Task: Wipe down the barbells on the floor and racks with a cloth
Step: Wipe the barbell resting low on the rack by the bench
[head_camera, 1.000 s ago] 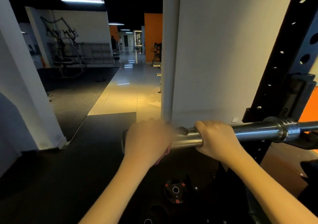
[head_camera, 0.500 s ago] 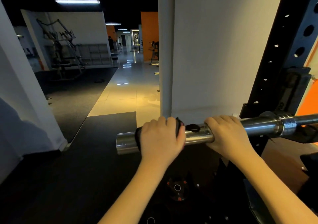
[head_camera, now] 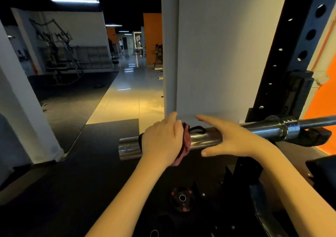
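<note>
Lower centre, one weight plate [head_camera: 182,198] lay on the dark floor. Above it, mid-frame, the right hand [head_camera: 231,139], which had gripped the barbell [head_camera: 205,140] half a second before, had let go and hung flat-fingered just over the steel sleeve, holding nothing. The left hand [head_camera: 162,138] kept its fingers wrapped round the one reddish cloth [head_camera: 185,145] on the sleeve, just short of its bare end at left. By my judgement this end was nearly wiped, with the thinner shaft at right still to do. Counted: two hands, one cloth, one barbell, one rack upright [head_camera: 291,42] carrying it at right, one white pillar [head_camera: 218,54] behind
</note>
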The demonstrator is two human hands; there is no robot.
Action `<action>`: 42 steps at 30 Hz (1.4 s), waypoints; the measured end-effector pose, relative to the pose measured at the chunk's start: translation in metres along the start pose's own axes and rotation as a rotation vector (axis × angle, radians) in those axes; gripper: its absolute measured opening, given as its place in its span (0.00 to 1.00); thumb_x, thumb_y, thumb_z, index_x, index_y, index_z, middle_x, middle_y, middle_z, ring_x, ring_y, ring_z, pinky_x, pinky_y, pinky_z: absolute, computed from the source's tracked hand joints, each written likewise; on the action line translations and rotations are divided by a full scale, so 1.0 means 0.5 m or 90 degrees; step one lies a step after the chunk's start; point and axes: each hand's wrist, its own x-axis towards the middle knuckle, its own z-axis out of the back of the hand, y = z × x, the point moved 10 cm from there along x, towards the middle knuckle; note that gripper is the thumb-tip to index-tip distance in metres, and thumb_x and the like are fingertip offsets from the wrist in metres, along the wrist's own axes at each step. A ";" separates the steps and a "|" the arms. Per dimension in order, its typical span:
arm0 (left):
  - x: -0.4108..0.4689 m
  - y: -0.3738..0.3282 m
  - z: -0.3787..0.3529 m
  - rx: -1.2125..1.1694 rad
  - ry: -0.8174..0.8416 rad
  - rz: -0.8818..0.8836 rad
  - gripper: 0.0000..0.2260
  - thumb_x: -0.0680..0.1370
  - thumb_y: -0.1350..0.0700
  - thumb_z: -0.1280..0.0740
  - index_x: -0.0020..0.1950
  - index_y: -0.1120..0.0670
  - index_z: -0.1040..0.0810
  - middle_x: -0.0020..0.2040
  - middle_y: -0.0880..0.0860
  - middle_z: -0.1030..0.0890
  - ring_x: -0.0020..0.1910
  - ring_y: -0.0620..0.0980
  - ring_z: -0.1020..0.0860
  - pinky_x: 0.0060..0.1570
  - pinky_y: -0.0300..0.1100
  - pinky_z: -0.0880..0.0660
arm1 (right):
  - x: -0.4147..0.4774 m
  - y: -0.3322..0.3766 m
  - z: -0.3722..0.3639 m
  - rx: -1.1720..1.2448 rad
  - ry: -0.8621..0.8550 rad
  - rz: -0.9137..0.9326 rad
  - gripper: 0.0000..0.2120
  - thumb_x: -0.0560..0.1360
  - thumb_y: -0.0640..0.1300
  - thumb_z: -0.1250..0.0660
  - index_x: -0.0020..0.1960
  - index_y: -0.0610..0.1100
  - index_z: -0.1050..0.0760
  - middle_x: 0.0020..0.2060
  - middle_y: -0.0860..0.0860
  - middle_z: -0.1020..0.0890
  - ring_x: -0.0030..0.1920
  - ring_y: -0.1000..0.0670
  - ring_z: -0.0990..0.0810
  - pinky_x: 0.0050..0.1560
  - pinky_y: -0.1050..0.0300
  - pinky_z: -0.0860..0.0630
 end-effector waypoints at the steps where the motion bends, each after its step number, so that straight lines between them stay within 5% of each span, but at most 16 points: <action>1: 0.004 0.013 0.003 -0.160 0.023 0.051 0.19 0.84 0.50 0.54 0.74 0.49 0.38 0.60 0.50 0.23 0.54 0.48 0.24 0.48 0.40 0.31 | -0.007 0.036 -0.003 0.107 -0.014 0.036 0.43 0.67 0.67 0.29 0.75 0.62 0.47 0.73 0.62 0.38 0.72 0.59 0.38 0.71 0.55 0.38; 3: 0.010 0.033 0.020 -0.439 0.024 0.099 0.18 0.84 0.53 0.52 0.73 0.51 0.36 0.65 0.49 0.26 0.64 0.48 0.28 0.63 0.43 0.32 | -0.010 0.107 -0.021 0.146 -0.065 0.107 0.39 0.69 0.69 0.34 0.75 0.62 0.45 0.73 0.62 0.38 0.72 0.61 0.40 0.71 0.60 0.42; 5: 0.012 0.071 0.067 -0.531 -0.073 0.117 0.16 0.82 0.53 0.49 0.66 0.54 0.29 0.59 0.49 0.24 0.60 0.47 0.26 0.62 0.42 0.31 | -0.003 0.148 -0.043 0.021 -0.162 0.157 0.33 0.72 0.68 0.39 0.74 0.58 0.38 0.71 0.58 0.33 0.71 0.57 0.37 0.71 0.57 0.41; 8: 0.003 0.101 0.114 -0.255 -0.103 0.073 0.14 0.83 0.54 0.48 0.56 0.54 0.24 0.49 0.48 0.22 0.49 0.44 0.25 0.52 0.38 0.30 | -0.004 0.145 -0.034 -0.069 -0.284 0.165 0.24 0.75 0.60 0.42 0.66 0.51 0.26 0.63 0.54 0.24 0.66 0.51 0.31 0.67 0.53 0.38; 11: -0.010 0.116 0.065 0.130 0.063 0.070 0.15 0.84 0.50 0.51 0.52 0.52 0.25 0.38 0.47 0.27 0.36 0.41 0.28 0.43 0.41 0.30 | -0.025 0.094 0.007 -0.072 -0.351 0.116 0.18 0.72 0.50 0.41 0.58 0.47 0.22 0.57 0.52 0.22 0.61 0.49 0.28 0.66 0.46 0.33; 13: -0.019 0.119 0.041 0.254 0.103 0.077 0.19 0.84 0.48 0.53 0.51 0.52 0.25 0.36 0.49 0.25 0.33 0.45 0.25 0.38 0.42 0.25 | -0.038 0.051 0.019 -0.018 -0.373 0.007 0.15 0.71 0.44 0.39 0.56 0.46 0.23 0.55 0.51 0.24 0.58 0.49 0.28 0.62 0.44 0.30; 16: -0.014 0.120 0.045 0.248 0.074 0.085 0.24 0.83 0.47 0.56 0.45 0.53 0.23 0.33 0.50 0.24 0.32 0.47 0.23 0.36 0.43 0.24 | -0.024 0.093 -0.018 -0.015 -0.367 -0.064 0.19 0.74 0.51 0.41 0.63 0.48 0.28 0.53 0.52 0.29 0.55 0.51 0.31 0.60 0.52 0.31; 19: -0.013 0.100 0.043 0.343 0.068 0.006 0.15 0.83 0.50 0.51 0.58 0.53 0.27 0.40 0.49 0.23 0.35 0.47 0.24 0.31 0.41 0.28 | 0.001 0.172 -0.058 -0.110 -0.393 -0.023 0.26 0.75 0.65 0.46 0.65 0.51 0.27 0.52 0.51 0.27 0.54 0.50 0.30 0.58 0.53 0.33; 23: -0.021 0.094 0.038 0.361 0.079 -0.033 0.13 0.83 0.52 0.48 0.66 0.52 0.33 0.46 0.50 0.22 0.39 0.46 0.24 0.31 0.39 0.28 | -0.030 0.113 -0.026 -0.125 -0.432 -0.009 0.19 0.77 0.53 0.44 0.58 0.46 0.22 0.55 0.48 0.23 0.57 0.47 0.27 0.61 0.51 0.32; 27: -0.019 0.094 0.040 0.364 0.068 -0.037 0.12 0.84 0.53 0.49 0.62 0.51 0.28 0.43 0.49 0.21 0.39 0.47 0.21 0.39 0.43 0.21 | -0.080 0.030 0.024 -0.037 -0.549 -0.116 0.15 0.74 0.48 0.45 0.49 0.42 0.22 0.53 0.47 0.22 0.56 0.46 0.27 0.62 0.47 0.31; 30: -0.018 0.098 0.035 0.341 0.070 -0.011 0.11 0.83 0.53 0.47 0.61 0.52 0.28 0.43 0.49 0.22 0.39 0.47 0.22 0.38 0.44 0.21 | -0.056 0.089 -0.006 -0.032 -0.560 -0.110 0.18 0.73 0.59 0.41 0.46 0.44 0.24 0.51 0.49 0.23 0.55 0.49 0.28 0.60 0.46 0.30; 32: -0.014 0.105 0.036 0.313 0.071 0.016 0.10 0.83 0.53 0.46 0.60 0.51 0.28 0.43 0.49 0.21 0.40 0.48 0.22 0.41 0.45 0.22 | -0.048 0.125 -0.020 -0.054 -0.547 -0.050 0.20 0.72 0.62 0.40 0.48 0.45 0.26 0.49 0.50 0.25 0.52 0.50 0.28 0.54 0.52 0.30; 36: -0.001 0.073 0.042 0.211 0.027 -0.020 0.11 0.83 0.51 0.50 0.55 0.52 0.29 0.43 0.49 0.24 0.43 0.48 0.24 0.43 0.45 0.26 | -0.069 0.042 0.010 -0.108 -0.555 -0.073 0.20 0.76 0.53 0.43 0.61 0.44 0.25 0.50 0.47 0.25 0.51 0.47 0.27 0.51 0.55 0.32; 38: 0.007 0.047 0.023 0.183 0.044 -0.064 0.21 0.82 0.46 0.56 0.48 0.52 0.25 0.38 0.48 0.24 0.38 0.47 0.24 0.42 0.45 0.25 | -0.090 -0.003 0.026 -0.113 -0.592 -0.131 0.22 0.77 0.49 0.45 0.66 0.43 0.25 0.53 0.44 0.25 0.55 0.44 0.27 0.56 0.51 0.30; 42: 0.011 0.051 -0.016 0.215 0.083 -0.039 0.28 0.81 0.41 0.60 0.39 0.49 0.24 0.32 0.48 0.24 0.32 0.46 0.24 0.35 0.44 0.24 | -0.099 0.037 -0.018 -0.063 -0.619 -0.129 0.17 0.76 0.48 0.42 0.58 0.44 0.21 0.62 0.45 0.27 0.66 0.41 0.33 0.67 0.35 0.34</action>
